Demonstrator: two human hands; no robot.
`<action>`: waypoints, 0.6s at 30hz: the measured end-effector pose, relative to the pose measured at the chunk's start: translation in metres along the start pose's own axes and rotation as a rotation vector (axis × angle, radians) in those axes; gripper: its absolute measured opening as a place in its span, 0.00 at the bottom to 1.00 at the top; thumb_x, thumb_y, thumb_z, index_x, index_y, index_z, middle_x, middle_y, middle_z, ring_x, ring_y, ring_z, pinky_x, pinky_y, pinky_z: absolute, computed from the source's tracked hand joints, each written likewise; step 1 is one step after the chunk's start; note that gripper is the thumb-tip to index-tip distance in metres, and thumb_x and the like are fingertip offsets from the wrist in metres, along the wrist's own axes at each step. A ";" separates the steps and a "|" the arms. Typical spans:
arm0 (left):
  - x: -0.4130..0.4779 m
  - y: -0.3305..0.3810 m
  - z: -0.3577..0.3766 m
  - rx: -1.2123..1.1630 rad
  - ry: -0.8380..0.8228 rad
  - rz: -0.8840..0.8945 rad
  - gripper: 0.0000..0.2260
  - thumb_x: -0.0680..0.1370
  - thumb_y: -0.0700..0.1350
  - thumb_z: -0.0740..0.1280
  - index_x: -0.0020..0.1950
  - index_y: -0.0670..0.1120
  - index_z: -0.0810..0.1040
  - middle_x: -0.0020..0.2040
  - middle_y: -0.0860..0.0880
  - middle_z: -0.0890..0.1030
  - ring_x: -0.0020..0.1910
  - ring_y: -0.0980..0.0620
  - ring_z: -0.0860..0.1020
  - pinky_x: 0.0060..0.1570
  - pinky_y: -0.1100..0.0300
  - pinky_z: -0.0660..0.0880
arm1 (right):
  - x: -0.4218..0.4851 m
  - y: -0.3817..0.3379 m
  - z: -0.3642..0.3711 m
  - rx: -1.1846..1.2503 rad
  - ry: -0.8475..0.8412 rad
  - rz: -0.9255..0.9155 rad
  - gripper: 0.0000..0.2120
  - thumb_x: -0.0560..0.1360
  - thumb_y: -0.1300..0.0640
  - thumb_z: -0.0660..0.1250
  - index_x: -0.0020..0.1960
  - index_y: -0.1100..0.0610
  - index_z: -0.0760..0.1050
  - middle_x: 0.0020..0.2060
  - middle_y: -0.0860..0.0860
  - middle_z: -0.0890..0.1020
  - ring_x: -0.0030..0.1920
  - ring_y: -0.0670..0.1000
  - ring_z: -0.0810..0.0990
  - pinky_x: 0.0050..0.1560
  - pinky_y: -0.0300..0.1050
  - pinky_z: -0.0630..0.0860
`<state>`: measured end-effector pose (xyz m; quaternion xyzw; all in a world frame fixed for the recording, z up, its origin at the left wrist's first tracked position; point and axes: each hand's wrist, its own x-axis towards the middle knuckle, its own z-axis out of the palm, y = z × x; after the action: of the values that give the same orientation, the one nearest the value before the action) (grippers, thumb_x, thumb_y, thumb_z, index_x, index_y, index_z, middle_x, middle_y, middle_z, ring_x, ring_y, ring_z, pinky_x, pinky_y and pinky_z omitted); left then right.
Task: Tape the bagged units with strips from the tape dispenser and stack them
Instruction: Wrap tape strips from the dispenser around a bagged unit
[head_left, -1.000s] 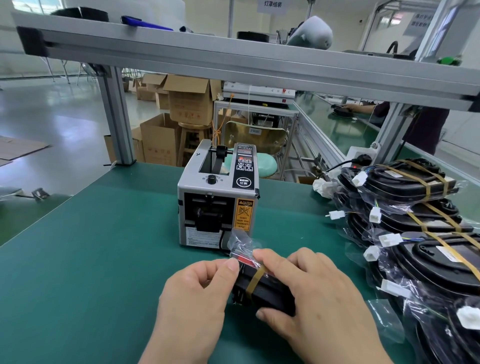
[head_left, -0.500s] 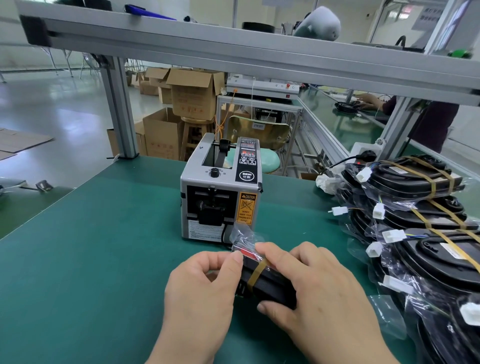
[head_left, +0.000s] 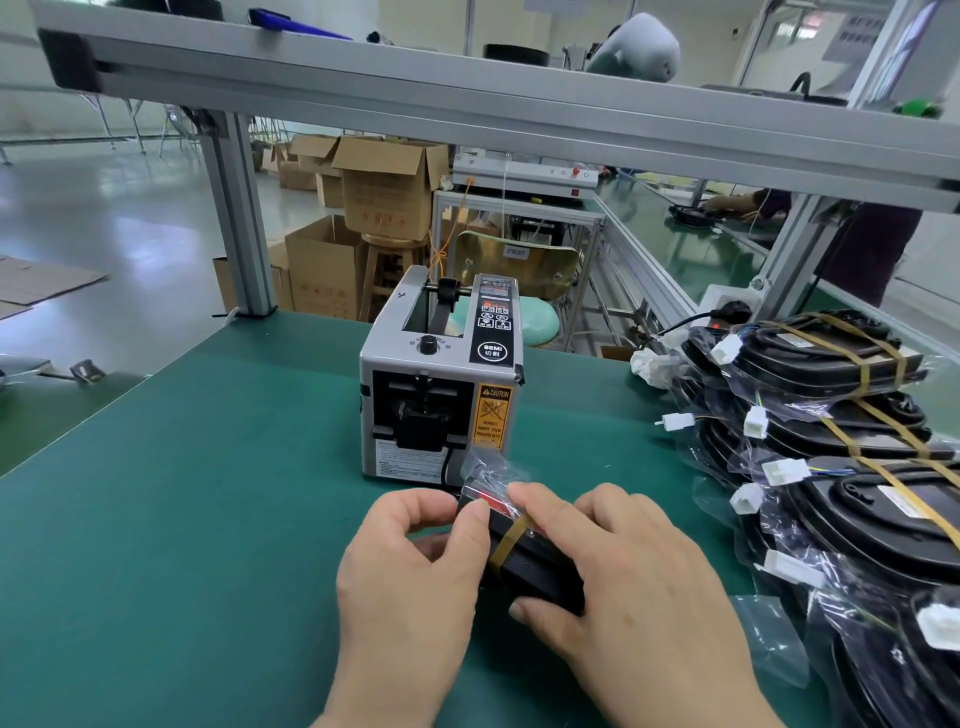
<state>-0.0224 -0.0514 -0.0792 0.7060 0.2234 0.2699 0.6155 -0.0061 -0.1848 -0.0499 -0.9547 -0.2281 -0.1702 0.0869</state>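
A small black bagged unit (head_left: 530, 564) with a red end lies on the green table (head_left: 182, 519) just in front of the grey tape dispenser (head_left: 441, 384). A brownish tape strip (head_left: 511, 540) runs across the unit. My left hand (head_left: 410, 582) pinches the unit's left end with thumb and curled fingers. My right hand (head_left: 623, 582) grips the unit from the right, index finger on top near the strip and thumb against its near side. Loose clear bag plastic sticks up behind the fingers.
Stacks of larger black bagged units (head_left: 841, 441) bound with tape and with white connectors fill the right side. An aluminium frame beam (head_left: 467, 104) crosses overhead, its post (head_left: 236, 218) at the far left edge. Cardboard boxes (head_left: 384, 187) and a person's arm (head_left: 748, 205) lie beyond.
Both hands stay on the small unit. My left fingers have curled further round its left end, and the view has shifted slightly.
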 end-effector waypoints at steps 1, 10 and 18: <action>0.002 -0.002 0.000 -0.051 -0.007 -0.034 0.07 0.69 0.48 0.74 0.42 0.51 0.77 0.36 0.56 0.82 0.34 0.70 0.77 0.30 0.79 0.67 | 0.000 0.000 0.000 0.002 0.001 0.000 0.41 0.45 0.37 0.80 0.58 0.39 0.77 0.33 0.43 0.74 0.32 0.49 0.75 0.29 0.39 0.68; 0.011 -0.003 0.001 -0.376 -0.586 -0.097 0.12 0.72 0.53 0.65 0.54 0.56 0.82 0.51 0.49 0.85 0.49 0.54 0.80 0.50 0.62 0.74 | 0.002 0.007 0.000 -0.003 0.058 -0.065 0.43 0.46 0.35 0.78 0.59 0.40 0.75 0.35 0.41 0.75 0.34 0.48 0.76 0.29 0.39 0.72; 0.015 0.004 0.002 -0.458 -0.543 -0.217 0.13 0.65 0.54 0.68 0.45 0.52 0.84 0.39 0.49 0.84 0.36 0.57 0.78 0.41 0.58 0.72 | 0.000 0.025 0.000 0.044 0.236 -0.145 0.38 0.49 0.38 0.77 0.57 0.51 0.80 0.48 0.43 0.82 0.46 0.51 0.81 0.49 0.44 0.74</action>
<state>-0.0101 -0.0436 -0.0743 0.5680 0.0594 0.0492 0.8194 0.0054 -0.2068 -0.0517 -0.9070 -0.2883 -0.2820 0.1215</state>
